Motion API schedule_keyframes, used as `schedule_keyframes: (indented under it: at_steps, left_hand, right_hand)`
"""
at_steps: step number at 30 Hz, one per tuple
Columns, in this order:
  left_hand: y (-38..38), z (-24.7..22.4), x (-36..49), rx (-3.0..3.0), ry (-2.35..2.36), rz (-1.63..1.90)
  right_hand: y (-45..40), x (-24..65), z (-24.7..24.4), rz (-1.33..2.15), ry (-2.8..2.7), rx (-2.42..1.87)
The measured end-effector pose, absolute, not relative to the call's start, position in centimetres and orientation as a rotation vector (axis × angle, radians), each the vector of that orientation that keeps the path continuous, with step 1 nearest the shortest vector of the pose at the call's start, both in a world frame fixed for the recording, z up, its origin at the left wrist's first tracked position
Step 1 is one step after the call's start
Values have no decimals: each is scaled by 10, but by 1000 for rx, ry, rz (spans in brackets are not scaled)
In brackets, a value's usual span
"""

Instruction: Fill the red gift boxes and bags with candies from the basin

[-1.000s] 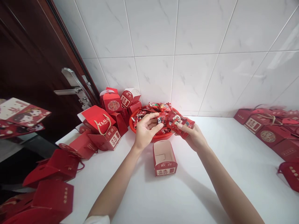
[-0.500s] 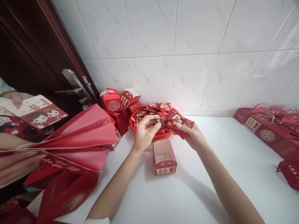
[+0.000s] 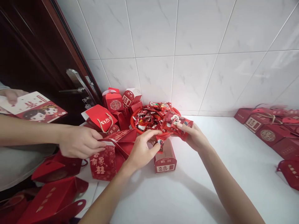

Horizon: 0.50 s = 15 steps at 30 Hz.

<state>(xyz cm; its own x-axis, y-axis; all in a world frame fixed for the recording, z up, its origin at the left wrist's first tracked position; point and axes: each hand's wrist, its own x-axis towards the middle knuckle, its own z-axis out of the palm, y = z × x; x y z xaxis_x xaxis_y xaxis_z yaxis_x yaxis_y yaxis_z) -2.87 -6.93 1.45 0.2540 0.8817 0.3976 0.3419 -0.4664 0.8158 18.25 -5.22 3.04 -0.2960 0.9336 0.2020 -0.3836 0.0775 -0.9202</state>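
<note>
Currently, the left hand point(image 3: 143, 151) pinches 1 small red packet point(image 3: 161, 142) at the far end of the open box point(image 3: 165, 163), which stands on the white table point(image 3: 233, 152). The right hand point(image 3: 195, 134) grips larger red wrappers point(image 3: 171, 120) beside the heaped basin point(image 3: 133, 124). Leftward, another person's hand point(image 3: 80, 141) holds a red carton point(image 3: 104, 163) by its top.

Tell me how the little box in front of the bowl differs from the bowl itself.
Shape: the little box is straight-sided, while the bowl is rounded.
Contents: the bowl is heaped with wrapped packets, while the little box shows some bare, pale inner wall; the packet at the left hand partly blocks the view inside.
Size: the bowl is wider than the little box.
Both are reddish and open-topped.
</note>
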Motion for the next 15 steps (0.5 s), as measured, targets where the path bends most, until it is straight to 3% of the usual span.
schedule_keyframes:
  at_steps: [5,15]
  left_hand:
    - [-87,10,-41,2171,1146,1001]
    - [-92,11,-49,2256,1340,788]
  right_hand:
    - [-58,170,31,1630,-1309,-680]
    - [-62,177,28,1486,-1584,-911]
